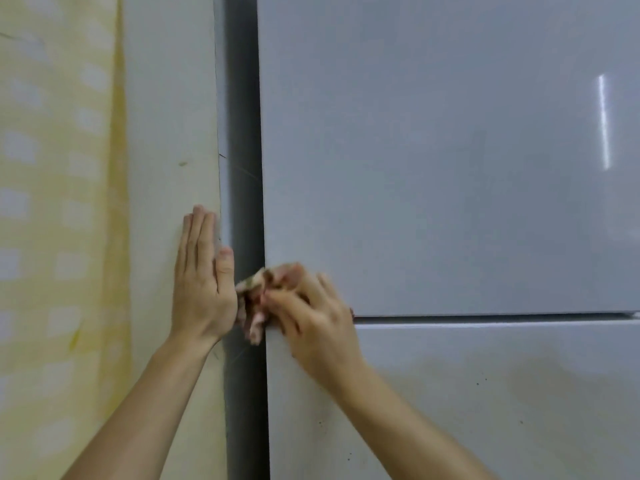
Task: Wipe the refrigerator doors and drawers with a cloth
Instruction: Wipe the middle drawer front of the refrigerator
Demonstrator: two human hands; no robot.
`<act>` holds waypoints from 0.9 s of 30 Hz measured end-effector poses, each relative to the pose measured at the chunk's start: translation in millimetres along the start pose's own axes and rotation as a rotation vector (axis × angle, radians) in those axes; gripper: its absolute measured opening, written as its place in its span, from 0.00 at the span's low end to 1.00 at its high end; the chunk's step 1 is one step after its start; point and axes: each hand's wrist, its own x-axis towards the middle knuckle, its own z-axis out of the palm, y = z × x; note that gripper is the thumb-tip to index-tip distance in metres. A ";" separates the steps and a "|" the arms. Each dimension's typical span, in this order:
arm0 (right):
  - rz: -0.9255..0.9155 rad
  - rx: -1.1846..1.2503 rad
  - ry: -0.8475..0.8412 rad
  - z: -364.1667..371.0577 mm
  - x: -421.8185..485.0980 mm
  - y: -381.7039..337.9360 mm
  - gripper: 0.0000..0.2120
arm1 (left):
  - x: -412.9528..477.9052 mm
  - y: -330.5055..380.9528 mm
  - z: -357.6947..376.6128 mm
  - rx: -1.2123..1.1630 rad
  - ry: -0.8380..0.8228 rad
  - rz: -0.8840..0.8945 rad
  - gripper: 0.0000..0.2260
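Cloth (251, 299) bunched in right hand (311, 313), fingers curled round it, pressed on left edge of upper fridge door (433, 150). Seam w/ lower drawer (485, 393) runs right of the knuckles, so prob. doing the edge. Left hand (202, 282) just left of cloth, flat w/ fingers straight on wall (166, 133), likely a brace.

Refrigerator door (433, 161): pale grey. Side gap (244, 133): dark grey. Cloth (254, 306): pink-beige mottled. Curtain (52, 202), frame left: yellow with white squares.
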 end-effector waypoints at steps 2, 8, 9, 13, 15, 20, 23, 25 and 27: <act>-0.010 0.026 -0.094 -6.6 -18.6 -3.5 0.06 | -0.6 1.9 -1.0 -0.040 -0.026 -0.036 0.29; 0.379 0.285 -0.123 -51.2 -22.5 -7.1 0.10 | -15.5 39.4 -17.7 -0.141 -0.034 -0.053 0.23; 0.431 0.316 -0.082 -59.0 -26.2 -8.4 0.11 | -24.0 49.0 -20.8 -0.192 -0.047 -0.030 0.21; 0.501 0.300 0.033 -80.2 -43.5 -19.9 0.09 | -53.9 87.9 -36.7 -0.742 -0.566 -0.256 0.27; 0.469 0.226 0.040 -85.5 -50.4 -25.0 0.04 | -65.3 97.8 -39.5 -0.798 -0.826 -0.258 0.25; 0.581 0.270 -0.066 -99.2 -59.3 -29.2 0.04 | -83.7 100.3 -36.8 -0.529 -0.794 -0.179 0.26; 0.712 0.333 -0.112 -111.1 -58.4 -22.1 0.06 | -82.7 97.1 -38.3 -0.448 -0.686 -0.184 0.20; 0.662 0.220 -0.117 -120.1 -54.5 -17.6 0.06 | -82.0 97.6 -39.4 -0.429 -0.660 -0.228 0.16; 0.672 0.195 -0.076 -128.1 -50.0 -12.3 0.07 | -83.0 97.9 -39.3 -0.423 -0.691 -0.297 0.11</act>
